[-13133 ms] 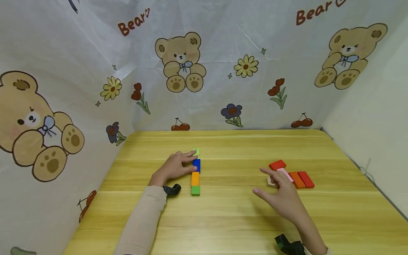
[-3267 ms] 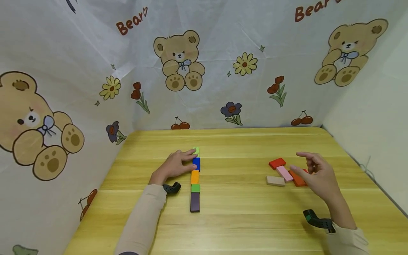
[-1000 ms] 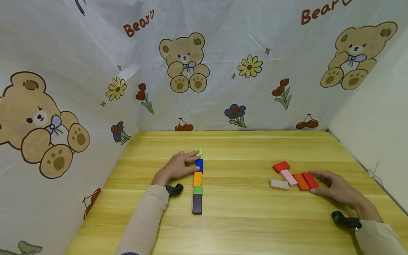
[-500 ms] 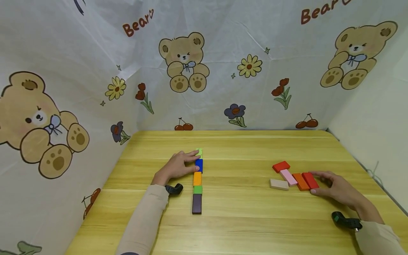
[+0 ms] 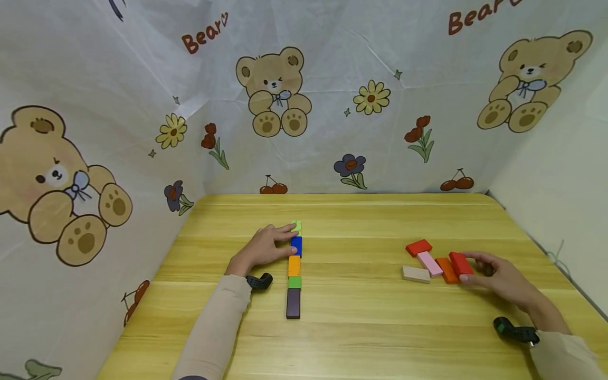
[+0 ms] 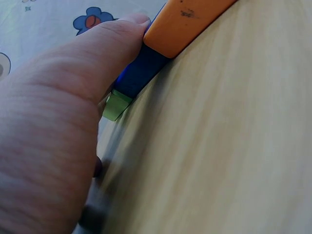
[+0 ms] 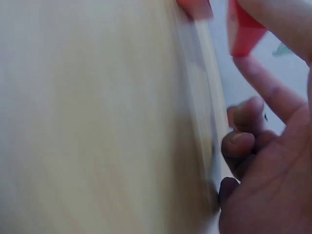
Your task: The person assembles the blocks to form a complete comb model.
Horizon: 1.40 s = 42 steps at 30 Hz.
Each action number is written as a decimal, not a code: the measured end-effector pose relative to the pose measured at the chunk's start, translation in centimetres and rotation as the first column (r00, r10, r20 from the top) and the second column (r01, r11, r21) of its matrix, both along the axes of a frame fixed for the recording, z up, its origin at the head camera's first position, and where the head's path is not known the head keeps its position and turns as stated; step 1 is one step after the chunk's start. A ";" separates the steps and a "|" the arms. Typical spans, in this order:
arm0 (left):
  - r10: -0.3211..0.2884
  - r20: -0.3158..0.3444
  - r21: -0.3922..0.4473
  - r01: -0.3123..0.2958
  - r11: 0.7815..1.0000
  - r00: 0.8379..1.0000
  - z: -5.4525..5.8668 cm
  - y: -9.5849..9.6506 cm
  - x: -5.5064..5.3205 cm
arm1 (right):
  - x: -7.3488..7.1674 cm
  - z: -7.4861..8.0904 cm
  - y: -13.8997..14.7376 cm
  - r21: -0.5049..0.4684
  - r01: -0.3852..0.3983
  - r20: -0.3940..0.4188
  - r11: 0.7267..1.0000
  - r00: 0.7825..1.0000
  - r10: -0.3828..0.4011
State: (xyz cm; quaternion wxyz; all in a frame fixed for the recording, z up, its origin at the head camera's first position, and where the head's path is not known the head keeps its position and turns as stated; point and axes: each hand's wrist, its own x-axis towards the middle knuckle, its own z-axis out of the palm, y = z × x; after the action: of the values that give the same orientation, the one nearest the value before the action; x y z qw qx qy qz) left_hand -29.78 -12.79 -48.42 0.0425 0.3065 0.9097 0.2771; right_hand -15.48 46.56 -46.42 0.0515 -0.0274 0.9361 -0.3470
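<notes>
Pinching a red block (image 5: pixel 460 264) between thumb and index finger, the right hand (image 5: pixel 501 279) reaches in from the right, so that the block sits at its fingertips, on the left side of the palm; the right wrist view shows the other fingers curled in. The red block appears tilted just beside an orange-red block (image 5: pixel 445 271); whether they touch, I cannot tell. A pink block (image 5: pixel 429 263), a second red block (image 5: pixel 419 248) and a beige block (image 5: pixel 416 274) lie farther left. The left hand (image 5: pixel 262 248), fingers extended and apart from the thumb, rests fingertips on a lime block (image 5: pixel 298 228) and its thumb on a blue block (image 5: pixel 298 243). Nearer the person, a yellow-orange block (image 5: pixel 294 266), a green block (image 5: pixel 295 282) and a dark purple block (image 5: pixel 293 303) continue that line on the table (image 5: pixel 356 327).
</notes>
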 end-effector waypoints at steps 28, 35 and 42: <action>0.003 -0.014 0.006 -0.003 1.000 1.000 0.1 -0.1 0.2 | -0.6 5.0 -14.7 -0.043 0.018 -0.295 0.999 0.955 -0.030; 0.000 -0.025 0.002 0.000 1.000 1.000 -0.1 -0.1 0.0 | 0.2 4.5 -18.2 -0.083 0.036 -0.269 0.996 0.961 -0.057; -0.006 -0.027 0.005 0.007 1.000 1.000 -0.2 -0.1 -0.2 | 1.0 4.4 -21.9 -0.104 0.031 -0.278 0.994 0.959 -0.059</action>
State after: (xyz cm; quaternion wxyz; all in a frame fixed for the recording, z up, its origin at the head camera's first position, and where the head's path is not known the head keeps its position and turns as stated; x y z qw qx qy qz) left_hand -29.93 -12.88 -48.61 0.0303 0.3133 0.9085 0.2749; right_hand -14.46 24.61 -41.99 -0.0909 -0.0573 0.9160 -0.3864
